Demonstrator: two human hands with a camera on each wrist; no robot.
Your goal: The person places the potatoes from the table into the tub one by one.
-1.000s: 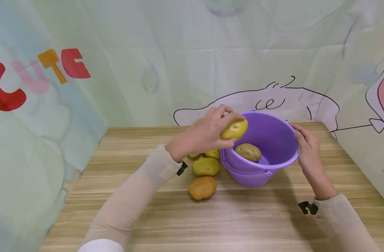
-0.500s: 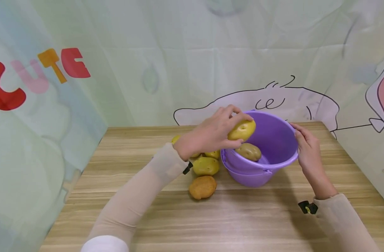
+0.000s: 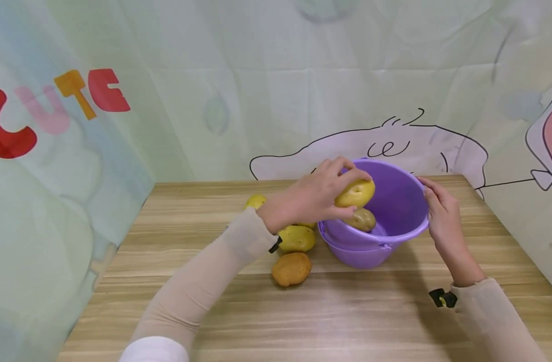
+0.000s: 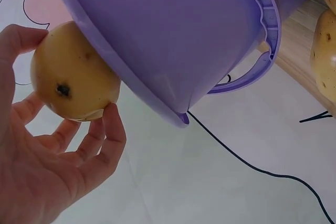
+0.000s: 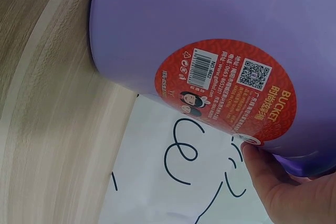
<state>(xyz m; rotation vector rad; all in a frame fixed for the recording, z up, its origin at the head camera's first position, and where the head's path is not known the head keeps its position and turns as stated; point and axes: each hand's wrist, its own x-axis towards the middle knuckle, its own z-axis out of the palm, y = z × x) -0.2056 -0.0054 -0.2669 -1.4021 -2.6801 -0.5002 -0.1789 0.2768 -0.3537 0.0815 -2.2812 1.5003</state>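
My left hand [image 3: 323, 193] holds a yellow potato [image 3: 356, 194] between fingers and thumb, over the near-left rim of a purple bucket [image 3: 395, 193]. In the left wrist view the potato [image 4: 76, 74] shows a dark spot, and the fingertips curl round its sides beside the bucket's rim. Inside the bucket lies a brownish potato [image 3: 363, 220], partly covered by my left thumb. With the right hand [image 3: 444, 216] I grip the bucket's right rim. A red oval label [image 5: 226, 93] on the bucket's side shows in the right wrist view.
Left of the bucket, several potatoes lie on the wooden table [image 3: 339, 317]: an orange-brown potato [image 3: 291, 269] nearest me, a yellow-green potato [image 3: 296, 239] behind it, and a yellow potato [image 3: 255, 201] farther back. My left forearm hides some. A printed curtain [image 3: 190, 100] stands behind the table.
My left hand has moved right with the yellow potato, from the bucket's left edge to over its opening. The right hand and the bucket have stayed in place.
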